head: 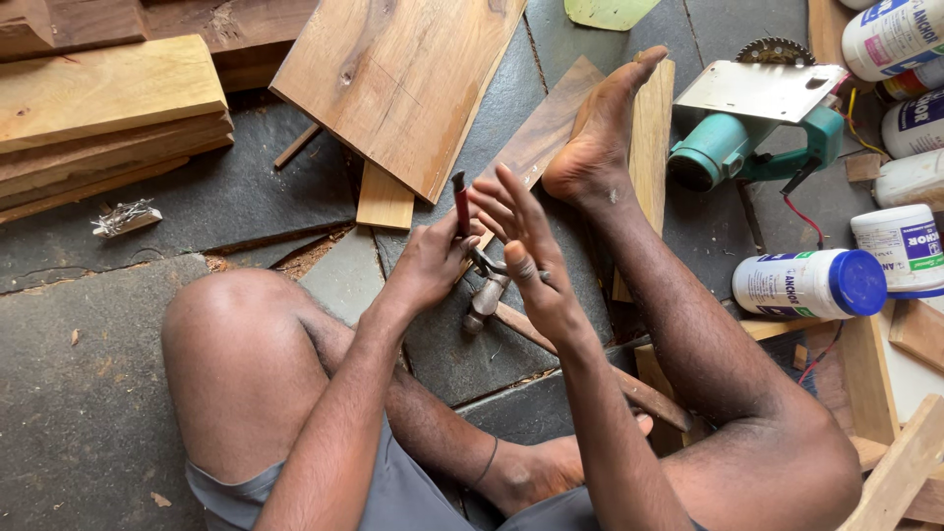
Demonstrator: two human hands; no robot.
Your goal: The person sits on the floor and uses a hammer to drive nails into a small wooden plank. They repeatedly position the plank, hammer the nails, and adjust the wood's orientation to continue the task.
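Observation:
I sit on the stone floor with my legs folded around my work. My left hand (433, 261) grips pliers (464, 211) with a red handle, held upright. My right hand (521, 241) is raised just beside the pliers, fingers spread, palm toward them, holding nothing that I can see. Below both hands a hammer (487, 300) lies on the floor, its metal head near my left hand and its wooden handle running toward my right leg. My right foot (600, 138) rests on a narrow plank (541, 133).
A wide wooden board (393, 79) lies ahead, stacked planks (98, 108) at the far left with a small heap of nails (126, 218) beside them. A teal circular saw (752, 128) and several white glue jars (811, 283) sit to the right. Wood offcuts (905, 462) lie at lower right.

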